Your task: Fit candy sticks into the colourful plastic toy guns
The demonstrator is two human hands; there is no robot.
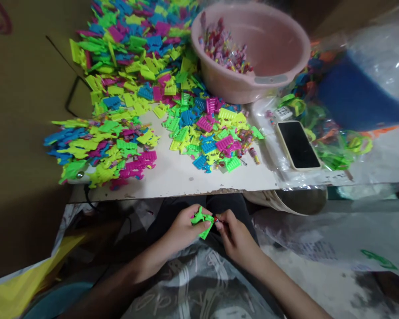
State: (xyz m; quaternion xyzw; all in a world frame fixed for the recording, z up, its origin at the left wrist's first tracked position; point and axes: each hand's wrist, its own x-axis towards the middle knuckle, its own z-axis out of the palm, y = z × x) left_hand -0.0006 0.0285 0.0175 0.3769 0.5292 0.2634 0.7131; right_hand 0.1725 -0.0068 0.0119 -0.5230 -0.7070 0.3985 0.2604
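Over my lap, my left hand [189, 226] grips a bright green plastic toy piece [202, 221] with a slatted part and an irregular outline. Close against its right side, my right hand [231, 232] pinches a small red and multicoloured piece [217, 219], mostly covered by the fingertips. The small piece meets the green one's edge; whether they are joined I cannot tell. On the table [182, 179] beyond lie a heap of similar green, yellow, pink and blue pieces [206, 137] and, to its left, another pile [103, 150] with small coloured bits among them.
A pink basin [252, 84] holds many small red and pink pieces. Behind on the left rises a large heap of coloured plastic pieces [142, 48]. To the right, a phone [299, 144] rests on clear plastic bags. The table's chipped front edge [219, 191] is just beyond my hands.
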